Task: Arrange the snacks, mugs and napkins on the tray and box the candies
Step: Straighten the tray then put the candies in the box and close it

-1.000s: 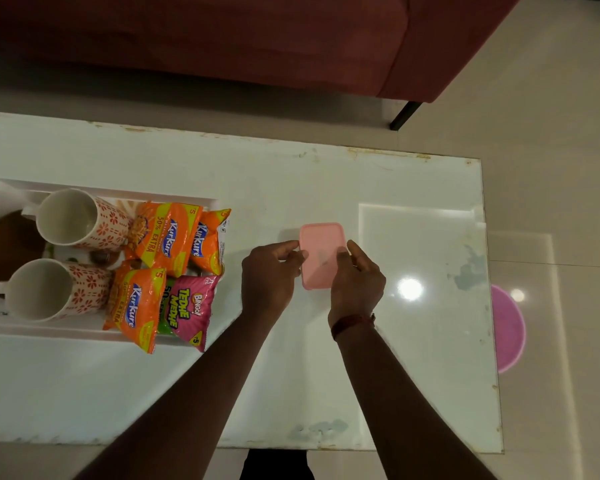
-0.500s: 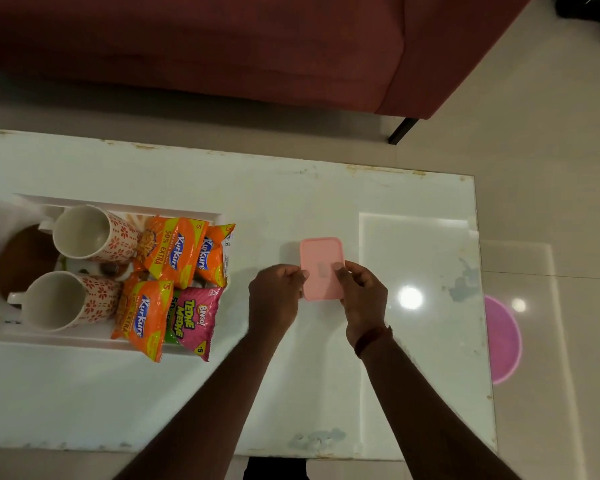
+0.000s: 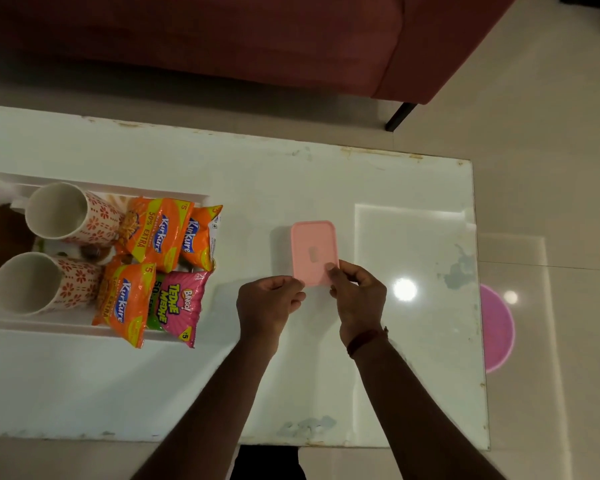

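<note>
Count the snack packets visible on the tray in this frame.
4. Orange Kurkure packet at the tray's far side, a second Kurkure packet to its right, a third Kurkure packet at the near side, and the pink Bingo packet beside it. More could lie hidden underneath.

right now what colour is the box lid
Pale pink, on the box by the hands; head view.

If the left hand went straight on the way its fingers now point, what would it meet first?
Probably the near edge of the pink box: the left hand points right at it, almost touching, though height is unclear.
</note>
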`<state>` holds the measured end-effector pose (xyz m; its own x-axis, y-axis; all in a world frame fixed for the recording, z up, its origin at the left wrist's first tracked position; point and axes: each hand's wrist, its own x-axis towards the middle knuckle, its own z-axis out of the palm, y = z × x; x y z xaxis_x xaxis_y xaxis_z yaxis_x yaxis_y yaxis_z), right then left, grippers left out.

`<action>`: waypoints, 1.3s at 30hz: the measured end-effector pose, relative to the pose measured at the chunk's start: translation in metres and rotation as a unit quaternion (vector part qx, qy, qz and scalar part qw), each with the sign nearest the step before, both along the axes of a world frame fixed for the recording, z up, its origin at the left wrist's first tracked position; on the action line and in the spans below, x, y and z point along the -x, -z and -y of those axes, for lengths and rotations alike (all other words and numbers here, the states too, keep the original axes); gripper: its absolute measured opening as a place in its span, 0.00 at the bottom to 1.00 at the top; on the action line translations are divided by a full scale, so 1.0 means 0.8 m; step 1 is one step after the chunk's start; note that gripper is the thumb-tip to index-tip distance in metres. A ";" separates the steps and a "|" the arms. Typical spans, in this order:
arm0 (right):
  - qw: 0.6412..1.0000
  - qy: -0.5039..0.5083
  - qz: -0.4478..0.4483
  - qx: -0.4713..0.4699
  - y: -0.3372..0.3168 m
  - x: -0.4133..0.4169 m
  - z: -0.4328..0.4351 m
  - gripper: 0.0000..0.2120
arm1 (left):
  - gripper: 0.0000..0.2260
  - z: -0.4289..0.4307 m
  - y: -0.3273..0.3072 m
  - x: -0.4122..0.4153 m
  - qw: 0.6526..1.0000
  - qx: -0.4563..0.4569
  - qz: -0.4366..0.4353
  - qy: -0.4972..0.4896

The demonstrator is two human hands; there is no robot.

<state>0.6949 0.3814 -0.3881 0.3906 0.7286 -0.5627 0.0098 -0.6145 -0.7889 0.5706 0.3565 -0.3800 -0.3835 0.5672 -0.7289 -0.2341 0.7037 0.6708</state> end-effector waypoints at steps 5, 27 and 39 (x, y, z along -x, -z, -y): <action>0.999 -0.006 -0.010 0.031 -0.013 -0.002 -0.005 0.04 | 0.07 -0.014 -0.002 0.004 0.998 0.048 -0.008 0.050; 0.989 -0.134 0.046 0.039 -0.025 -0.014 -0.043 0.06 | 0.13 -0.069 -0.013 0.011 0.961 -0.040 -0.226 0.151; 0.988 -0.137 0.066 0.029 -0.019 0.062 0.036 0.07 | 0.09 0.081 -0.008 0.053 0.993 -0.059 -0.098 -0.029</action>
